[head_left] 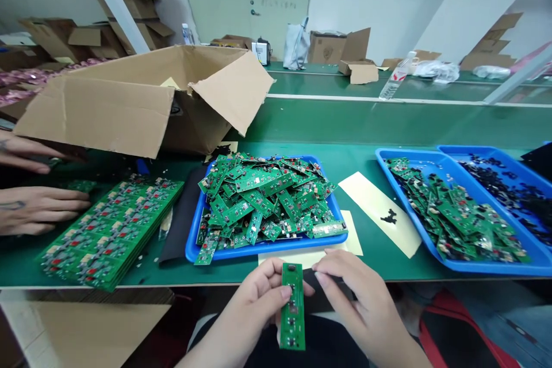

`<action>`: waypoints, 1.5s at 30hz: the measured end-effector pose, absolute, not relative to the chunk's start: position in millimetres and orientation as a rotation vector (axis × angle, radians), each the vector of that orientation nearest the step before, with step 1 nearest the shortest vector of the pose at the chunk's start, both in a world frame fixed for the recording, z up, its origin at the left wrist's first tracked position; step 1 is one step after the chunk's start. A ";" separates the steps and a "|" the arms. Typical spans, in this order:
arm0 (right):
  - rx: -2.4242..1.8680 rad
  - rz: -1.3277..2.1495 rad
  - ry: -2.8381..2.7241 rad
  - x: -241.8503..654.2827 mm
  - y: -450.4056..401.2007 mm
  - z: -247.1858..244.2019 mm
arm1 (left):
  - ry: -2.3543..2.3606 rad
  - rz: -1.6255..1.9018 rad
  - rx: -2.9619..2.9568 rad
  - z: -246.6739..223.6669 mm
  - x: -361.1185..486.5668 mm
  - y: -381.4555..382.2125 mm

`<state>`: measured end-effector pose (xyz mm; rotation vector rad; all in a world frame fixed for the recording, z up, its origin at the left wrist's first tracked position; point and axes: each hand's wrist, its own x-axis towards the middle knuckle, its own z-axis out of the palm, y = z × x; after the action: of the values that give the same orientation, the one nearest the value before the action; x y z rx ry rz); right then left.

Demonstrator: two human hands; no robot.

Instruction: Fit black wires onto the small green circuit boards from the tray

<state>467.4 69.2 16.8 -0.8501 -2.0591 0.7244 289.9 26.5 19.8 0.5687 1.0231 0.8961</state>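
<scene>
A narrow green circuit board [292, 322] stands nearly upright over my lap, held by its edges in my left hand [261, 296]. Small dark parts run down its face. Just right of the board's upper end is my right hand [360, 293], its thumb and index finger pinched close together; whatever is between them is too small to make out. Beyond my hands, a blue tray [265, 250] holds a heap of similar boards. On the right, a cream paper strip [366, 207] carries a few small black pieces [388, 217].
At left lies a stack of unsplit board panels [116, 230], near a co-worker's hands [41, 207]. Behind it stands an open cardboard box [103, 109]. To the right are a blue tray of boards [414, 236] and another tray [474, 152] of black parts. A plastic bottle [397, 77] leans behind.
</scene>
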 end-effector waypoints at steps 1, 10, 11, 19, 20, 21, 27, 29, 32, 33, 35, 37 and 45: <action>-0.851 0.691 -2.108 467.1 68.3 17.7 | 1.004 0.901 0.523 18.8 291.5 26.6; -0.870 0.419 -2.236 461.9 66.0 17.4 | 1.011 0.915 0.518 20.2 299.3 26.4; -0.863 0.404 -2.241 461.7 65.9 17.9 | 1.014 0.919 0.544 20.1 299.4 26.1; -0.907 0.396 -2.289 463.3 65.6 14.4 | 1.082 0.896 0.665 19.1 299.6 28.8; -0.909 0.391 -2.291 463.4 65.7 13.7 | 1.091 0.883 0.675 19.1 299.3 29.3; -0.912 0.386 -2.292 463.4 65.8 13.3 | 1.105 0.875 0.683 19.0 299.1 29.5; -0.905 0.330 -2.291 461.7 67.0 15.8 | 1.185 0.873 0.743 19.5 299.4 29.8; -0.892 0.301 -2.290 461.1 67.5 16.8 | 1.203 0.880 0.739 19.9 300.0 30.2; -0.893 0.275 -2.294 460.4 68.0 17.6 | 1.227 0.906 0.727 20.5 301.1 30.9; -0.895 0.276 -2.291 460.2 68.0 17.6 | 1.235 0.912 0.723 20.6 301.3 31.0; -0.899 0.285 -2.285 459.8 67.7 17.2 | 1.248 0.916 0.724 20.6 301.7 31.0; -0.904 0.284 -2.284 459.4 67.4 16.3 | 1.255 0.907 0.731 20.2 301.9 30.7; -0.882 0.186 -2.345 459.0 69.0 17.6 | 1.299 0.923 0.752 21.2 303.4 32.0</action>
<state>459.0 69.0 17.6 -0.8815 -2.3454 0.1862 303.4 32.0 21.2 0.7519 1.2988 0.9227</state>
